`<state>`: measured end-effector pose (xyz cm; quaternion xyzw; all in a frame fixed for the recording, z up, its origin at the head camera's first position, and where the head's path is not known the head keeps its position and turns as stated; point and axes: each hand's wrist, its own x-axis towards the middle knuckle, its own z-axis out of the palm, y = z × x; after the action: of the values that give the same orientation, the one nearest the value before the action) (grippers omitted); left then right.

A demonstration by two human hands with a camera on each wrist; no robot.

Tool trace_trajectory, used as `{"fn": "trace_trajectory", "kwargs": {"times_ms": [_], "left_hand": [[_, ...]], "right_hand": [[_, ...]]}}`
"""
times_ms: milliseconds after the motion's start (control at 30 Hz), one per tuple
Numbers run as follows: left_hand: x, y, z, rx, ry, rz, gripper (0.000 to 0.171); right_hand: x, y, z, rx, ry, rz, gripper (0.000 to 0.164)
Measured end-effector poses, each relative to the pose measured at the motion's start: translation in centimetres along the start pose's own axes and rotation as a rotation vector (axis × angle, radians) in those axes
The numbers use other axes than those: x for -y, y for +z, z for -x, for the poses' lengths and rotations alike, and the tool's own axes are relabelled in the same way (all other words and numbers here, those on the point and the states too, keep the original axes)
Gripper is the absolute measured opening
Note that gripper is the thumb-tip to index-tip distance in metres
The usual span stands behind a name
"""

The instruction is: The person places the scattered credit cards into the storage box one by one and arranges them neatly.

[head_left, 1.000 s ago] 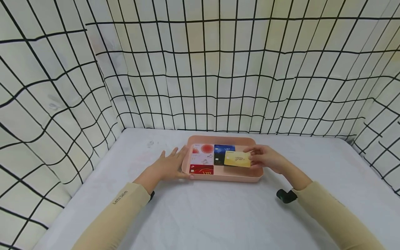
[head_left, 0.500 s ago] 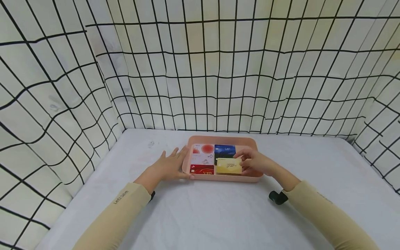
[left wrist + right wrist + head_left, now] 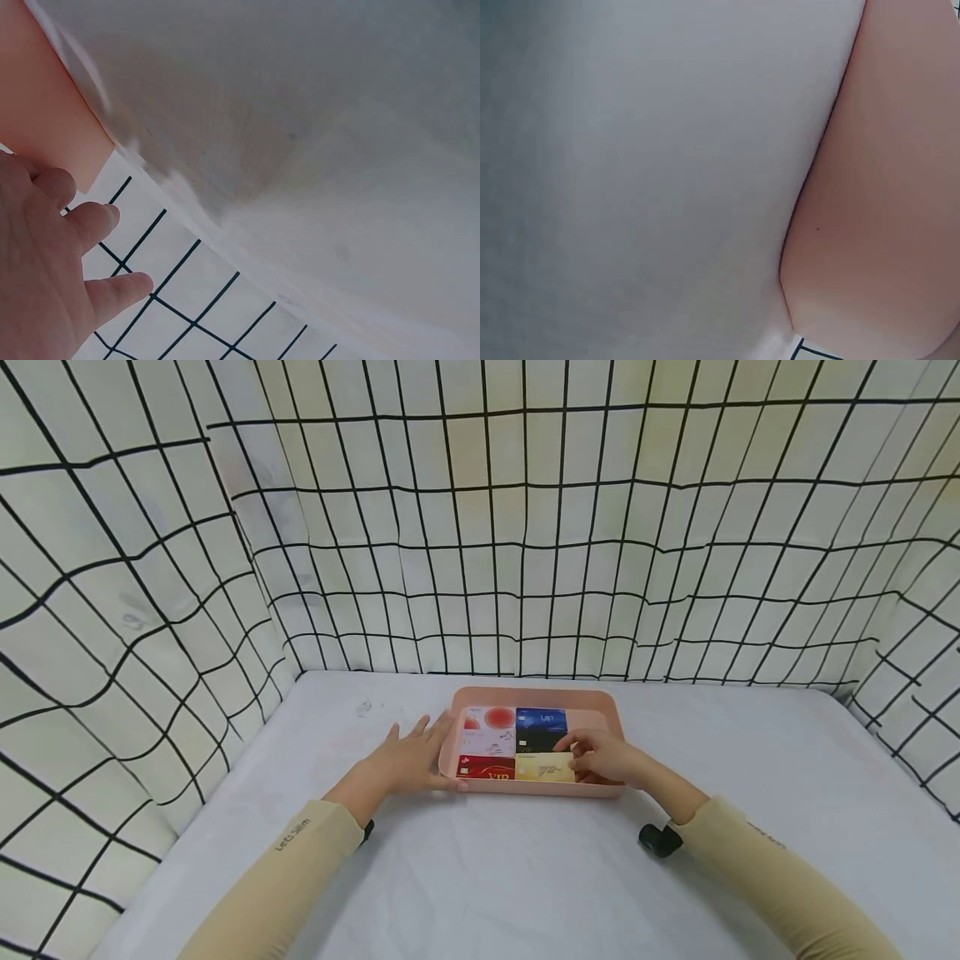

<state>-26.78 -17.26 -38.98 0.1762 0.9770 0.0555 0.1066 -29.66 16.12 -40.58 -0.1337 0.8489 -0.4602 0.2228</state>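
In the head view a shallow pink tray holds bank-style cards in two columns. On the left lie a white card with red circles, a pale floral card and a red VIP card. To their right are a blue VIP card, a black card and a gold card. My right hand pinches the gold card at its right edge, down in the tray beside the red one. With fingers spread, my left hand rests against the tray's left side.
The tray stands on a white-covered table. White walls with a black grid surround its back and sides. In the right wrist view, the tray's outer wall fills the right side, and that hand is out of sight.
My right hand has moved the gold card left and toward me, from over the blue and black cards down to the front row, uncovering the black card. My left hand has stayed put.
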Motion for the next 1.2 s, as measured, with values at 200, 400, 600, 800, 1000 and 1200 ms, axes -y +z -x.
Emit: {"fn": "trace_trajectory", "kwargs": {"times_ms": [200,400,600,800,1000,1200], "left_hand": [[-0.21,-0.16,0.23,0.006,0.004,0.003,0.122],[-0.28,-0.23,0.32,0.013,-0.007,0.007,0.122],[-0.18,0.0,0.2,0.014,-0.005,0.014,0.12],[-0.2,-0.08,0.24,0.007,-0.012,0.016,0.12],[-0.22,0.0,0.18,0.005,-0.013,0.02,0.122],[-0.14,0.04,0.09,-0.001,-0.011,0.015,0.122]], "right_hand": [[0.32,-0.07,0.3,0.002,-0.019,0.101,0.033],[0.8,-0.3,0.7,0.012,-0.048,0.238,0.046],[0.81,-0.31,0.6,0.025,-0.071,0.316,0.048],[0.78,-0.22,0.7,0.011,-0.122,0.339,0.045],[0.73,0.05,0.48,-0.011,-0.111,0.358,0.041],[0.86,0.24,0.46,-0.039,-0.113,0.393,0.037]]}}
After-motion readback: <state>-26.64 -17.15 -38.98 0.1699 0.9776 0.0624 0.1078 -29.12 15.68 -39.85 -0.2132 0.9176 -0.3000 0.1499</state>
